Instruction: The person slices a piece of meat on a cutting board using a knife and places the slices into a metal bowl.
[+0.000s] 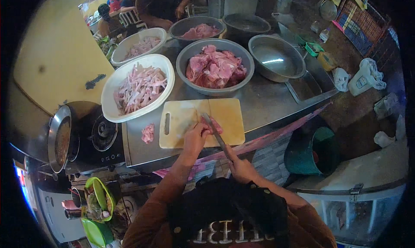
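On a pale cutting board (227, 134) lies a piece of raw meat (216, 126). My left hand (195, 136) pinches the meat's left side with its fingertips. My right hand (241, 168) grips a knife (218, 134), whose blade slants up and left across the meat, close to the left fingers. Left of the board, a small heap of cut meat (148, 133) rests on the steel counter. Behind the board stands a grey basin (181, 76) piled with large chunks of raw meat (217, 66).
A white oval tub (108, 108) of chicken feet (141, 89) stands at the back left. Farther back are more basins, one with meat. A shiny basin (277, 58) sits beside the sink (304, 87). Left are a stove (103, 134) and a pan (60, 139). Someone stands across the counter.
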`<action>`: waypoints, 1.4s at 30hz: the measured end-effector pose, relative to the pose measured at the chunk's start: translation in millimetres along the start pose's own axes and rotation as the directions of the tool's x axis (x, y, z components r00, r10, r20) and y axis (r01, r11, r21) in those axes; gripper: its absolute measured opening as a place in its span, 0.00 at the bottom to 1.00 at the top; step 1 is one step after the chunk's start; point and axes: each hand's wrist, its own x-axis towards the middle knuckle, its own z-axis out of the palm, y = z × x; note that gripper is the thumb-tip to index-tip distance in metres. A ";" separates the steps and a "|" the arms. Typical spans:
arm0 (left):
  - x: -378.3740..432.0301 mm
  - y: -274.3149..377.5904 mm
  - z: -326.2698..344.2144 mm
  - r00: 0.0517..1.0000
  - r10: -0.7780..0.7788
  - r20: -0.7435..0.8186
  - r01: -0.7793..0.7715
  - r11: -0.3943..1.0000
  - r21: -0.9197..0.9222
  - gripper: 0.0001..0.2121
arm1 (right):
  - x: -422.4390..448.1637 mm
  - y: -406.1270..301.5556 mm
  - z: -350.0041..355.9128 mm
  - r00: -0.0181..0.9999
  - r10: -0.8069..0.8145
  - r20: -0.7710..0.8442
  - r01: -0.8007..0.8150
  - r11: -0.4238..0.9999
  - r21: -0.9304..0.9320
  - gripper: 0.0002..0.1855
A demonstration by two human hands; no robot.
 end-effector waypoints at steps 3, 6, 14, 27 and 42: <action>1.5 1.3 -6.3 0.998 0.058 0.030 -0.060 0.997 0.056 0.06 | 14.4 12.3 11.6 0.996 -0.075 -0.044 0.075 0.997 0.001 0.35; 7.2 -1.5 -6.7 0.995 0.032 0.092 -0.031 0.999 -0.009 0.06 | 33.7 3.8 4.9 0.990 -0.120 -0.072 0.119 0.993 -0.008 0.35; 2.4 -9.6 2.0 1.000 0.011 0.016 -0.012 0.999 0.049 0.05 | 43.0 14.1 11.6 0.977 -0.190 -0.100 0.188 0.982 -0.034 0.34; 0.8 -9.5 0.7 0.998 -0.054 0.025 0.058 0.982 -0.178 0.05 | 63.2 6.4 10.8 0.972 -0.199 -0.127 0.199 0.980 -0.017 0.35; -1.0 -6.8 2.8 0.997 0.072 -0.034 -0.070 0.996 0.057 0.04 | 65.5 8.7 12.8 0.956 -0.223 -0.192 0.239 0.969 0.061 0.33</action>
